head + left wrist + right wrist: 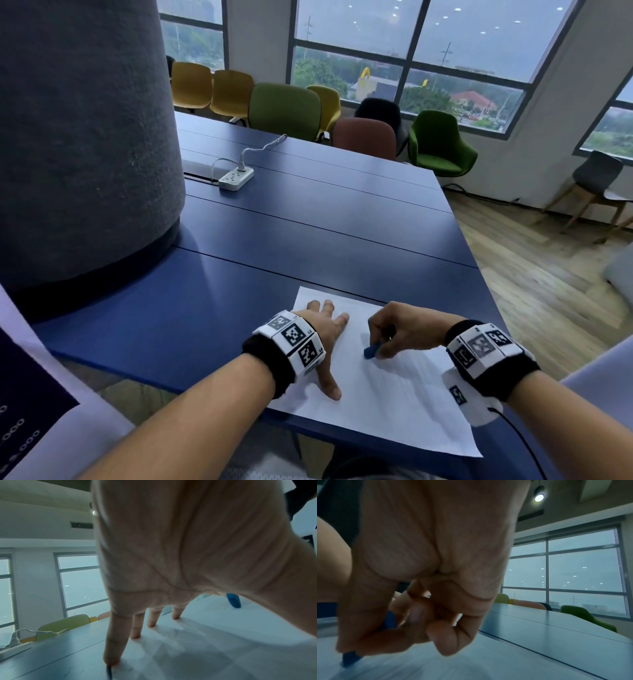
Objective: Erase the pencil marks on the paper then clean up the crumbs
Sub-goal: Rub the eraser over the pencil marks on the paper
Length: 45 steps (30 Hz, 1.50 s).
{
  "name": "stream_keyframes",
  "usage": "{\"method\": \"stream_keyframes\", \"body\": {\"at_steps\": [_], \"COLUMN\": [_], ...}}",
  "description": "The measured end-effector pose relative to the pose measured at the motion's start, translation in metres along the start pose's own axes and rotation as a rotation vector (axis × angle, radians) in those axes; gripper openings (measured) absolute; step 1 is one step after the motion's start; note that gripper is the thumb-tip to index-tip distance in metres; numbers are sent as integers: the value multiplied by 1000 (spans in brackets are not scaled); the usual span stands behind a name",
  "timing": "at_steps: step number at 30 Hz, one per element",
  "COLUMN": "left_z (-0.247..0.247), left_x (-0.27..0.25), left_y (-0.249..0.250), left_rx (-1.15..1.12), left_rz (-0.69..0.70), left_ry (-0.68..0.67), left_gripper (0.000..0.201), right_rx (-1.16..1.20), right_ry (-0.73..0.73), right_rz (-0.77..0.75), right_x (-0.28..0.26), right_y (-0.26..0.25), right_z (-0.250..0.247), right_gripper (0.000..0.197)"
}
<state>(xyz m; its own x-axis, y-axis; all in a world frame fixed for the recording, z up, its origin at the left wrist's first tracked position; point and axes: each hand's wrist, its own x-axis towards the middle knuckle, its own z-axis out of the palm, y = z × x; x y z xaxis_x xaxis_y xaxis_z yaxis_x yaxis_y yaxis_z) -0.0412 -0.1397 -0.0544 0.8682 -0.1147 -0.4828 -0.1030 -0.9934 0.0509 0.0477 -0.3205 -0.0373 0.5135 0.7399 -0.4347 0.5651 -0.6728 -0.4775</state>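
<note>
A white sheet of paper lies on the blue table near its front edge. My left hand lies on the paper's left part with fingers spread and straight, fingertips pressing the sheet. My right hand pinches a blue eraser whose tip touches the paper near its middle. The eraser shows past the left thumb in the left wrist view. In the right wrist view the eraser sticks out below the curled fingers, and the paper is blurred. Pencil marks and crumbs are too faint to make out.
A large grey felt-covered column stands on the table at the left. A white power strip with its cable lies at the far left of the table. Coloured chairs line the far edge below the windows. Wooden floor lies to the right.
</note>
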Motion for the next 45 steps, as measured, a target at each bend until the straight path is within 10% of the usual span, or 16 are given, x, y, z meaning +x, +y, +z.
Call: {"method": "stream_keyframes", "body": {"at_steps": [6,11,17,22,27,32,37,41,45], "left_z": [-1,-1,0,-1,0,-2,-1,-3,-4], "left_x": [1,0,2,1,1,0,0,0,2], "left_y": [0,0,0,0,0,2,1,3,4], "left_rx": [7,13,11,19,15,15,17,40,56], "left_rz": [1,-1,0,-3,0,-10,2,-10,1], "left_ry": [-7,-15,-6,-5,-6,-21,-10,-43,-37], "left_gripper": [136,137,136,136,137,137,137,136,136], "right_rx": [-47,26,-33,53,-14,18,-4,57,-20], "right_ry": [357,27,371,66,343,85,348,86,344], "right_rz": [-13,-8,-18,-16,7,-2,-2,-8,24], "right_x": [15,2,18,9,19,8,10,-1,7], "right_y": [10,10,16,13,19,19,24,22,27], "right_z": [2,-1,4,-2,-1,0,6,2,5], "right_gripper": [25,12,27,11,21,14,25,21,21]}}
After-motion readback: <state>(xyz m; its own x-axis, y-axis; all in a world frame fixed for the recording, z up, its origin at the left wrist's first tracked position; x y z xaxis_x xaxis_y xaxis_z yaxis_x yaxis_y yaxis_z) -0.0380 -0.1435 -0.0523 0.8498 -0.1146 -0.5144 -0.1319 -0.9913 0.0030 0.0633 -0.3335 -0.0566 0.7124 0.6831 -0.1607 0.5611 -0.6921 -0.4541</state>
